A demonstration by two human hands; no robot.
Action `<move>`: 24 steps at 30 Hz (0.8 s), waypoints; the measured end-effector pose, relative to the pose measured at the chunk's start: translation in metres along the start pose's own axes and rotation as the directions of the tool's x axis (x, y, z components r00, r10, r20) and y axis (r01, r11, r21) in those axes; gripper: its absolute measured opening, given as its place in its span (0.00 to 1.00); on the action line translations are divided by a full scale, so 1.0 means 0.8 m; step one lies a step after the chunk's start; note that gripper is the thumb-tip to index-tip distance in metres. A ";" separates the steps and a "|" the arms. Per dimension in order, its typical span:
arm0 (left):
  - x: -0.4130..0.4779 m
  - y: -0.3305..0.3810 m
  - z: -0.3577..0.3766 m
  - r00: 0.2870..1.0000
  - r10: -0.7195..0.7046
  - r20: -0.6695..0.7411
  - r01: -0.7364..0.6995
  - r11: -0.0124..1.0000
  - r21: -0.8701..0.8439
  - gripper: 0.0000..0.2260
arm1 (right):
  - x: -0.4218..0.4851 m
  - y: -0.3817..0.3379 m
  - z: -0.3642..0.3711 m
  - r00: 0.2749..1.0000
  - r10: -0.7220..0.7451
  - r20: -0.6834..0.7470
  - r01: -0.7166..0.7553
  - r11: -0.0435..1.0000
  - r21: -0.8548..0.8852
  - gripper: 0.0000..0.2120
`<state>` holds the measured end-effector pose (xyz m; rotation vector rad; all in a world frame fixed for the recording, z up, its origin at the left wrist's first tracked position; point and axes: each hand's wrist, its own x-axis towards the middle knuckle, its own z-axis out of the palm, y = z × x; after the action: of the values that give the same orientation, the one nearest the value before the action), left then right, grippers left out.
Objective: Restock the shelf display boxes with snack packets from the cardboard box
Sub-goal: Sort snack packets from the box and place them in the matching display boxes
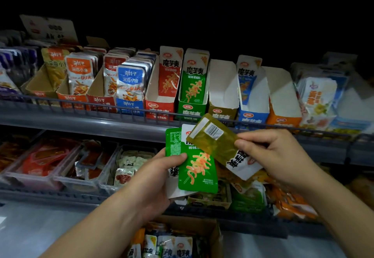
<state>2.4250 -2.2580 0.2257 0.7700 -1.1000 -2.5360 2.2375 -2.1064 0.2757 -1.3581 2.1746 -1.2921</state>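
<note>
My left hand grips a fanned stack of snack packets, with a green packet on top. My right hand pinches an olive-yellow packet by its corner, barcode side up, above the stack. Both hands are below the upper shelf's row of display boxes: red, green, brown, blue and orange. The brown and orange boxes look empty. The cardboard box of packets sits at the bottom centre, partly hidden by my left forearm.
A wire rail runs along the upper shelf's front edge. Fish-snack boxes fill the upper left. Clear trays of packets line the lower shelf at left. Loose packets lie at lower right.
</note>
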 end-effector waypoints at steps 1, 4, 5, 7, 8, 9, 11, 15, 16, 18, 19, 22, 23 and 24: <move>0.000 -0.001 0.002 1.000 0.006 0.003 -0.006 1.000 0.001 0.13 | 0.000 0.000 -0.004 1.000 0.007 -0.003 -0.007 0.999 -0.033 0.08; 0.002 -0.004 0.005 1.000 0.024 0.006 -0.024 1.000 0.003 0.12 | -0.003 -0.001 -0.019 1.000 -0.005 -0.002 0.005 0.989 -0.145 0.13; 0.002 -0.005 0.006 1.000 0.028 0.012 -0.028 1.000 0.004 0.12 | -0.005 -0.001 -0.024 1.000 -0.018 -0.001 0.018 0.987 -0.160 0.12; 0.003 -0.006 0.011 0.999 0.036 0.028 -0.036 0.999 0.008 0.12 | -0.009 -0.003 -0.031 0.999 -0.042 -0.020 0.038 0.985 -0.167 0.08; 0.003 -0.007 0.014 0.998 0.041 0.038 -0.042 0.999 0.008 0.12 | -0.011 -0.003 -0.035 0.998 -0.046 -0.030 0.041 0.988 -0.151 0.07; 0.003 -0.008 0.018 0.998 0.045 0.047 -0.045 0.999 0.005 0.13 | -0.013 -0.002 -0.038 0.999 -0.044 -0.031 0.040 0.992 -0.118 0.07; 0.004 -0.012 0.024 0.997 0.044 0.060 -0.044 0.999 -0.001 0.14 | -0.019 0.001 -0.044 1.000 -0.020 0.009 0.020 1.000 0.004 0.07; 0.005 -0.022 0.032 0.997 0.021 0.080 -0.021 1.000 0.009 0.13 | -0.028 0.006 -0.049 0.996 0.081 -0.031 -0.070 0.960 0.272 0.16; 0.005 -0.025 0.034 0.996 0.019 0.085 -0.020 1.000 0.013 0.13 | -0.031 0.005 -0.048 0.993 0.089 -0.071 -0.066 0.959 0.277 0.16; 0.006 -0.030 0.039 0.995 0.035 0.091 -0.037 0.999 0.021 0.14 | -0.034 0.008 -0.045 0.985 0.122 -0.125 -0.086 0.961 0.261 0.15; 0.006 -0.033 0.042 0.994 0.055 0.092 -0.058 0.998 0.028 0.14 | -0.036 0.011 -0.042 0.980 0.147 -0.131 -0.109 0.959 0.263 0.15; 0.005 -0.043 0.056 0.987 0.127 0.103 -0.135 0.989 0.066 0.16 | -0.039 0.019 -0.035 0.958 0.254 -0.133 -0.187 0.905 0.381 0.14; 0.006 -0.046 0.062 0.984 0.150 0.101 -0.158 0.984 0.084 0.16 | -0.039 0.021 -0.030 0.946 0.294 -0.137 -0.209 0.876 0.434 0.15; 0.007 -0.050 0.067 0.980 0.176 0.088 -0.185 0.977 0.105 0.17 | -0.039 0.021 -0.025 0.932 0.334 -0.142 -0.227 0.841 0.491 0.16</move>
<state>2.3887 -2.2019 0.2250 0.5721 -1.2867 -2.3866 2.2319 -2.0668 0.2670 -0.7019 1.9104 -1.7609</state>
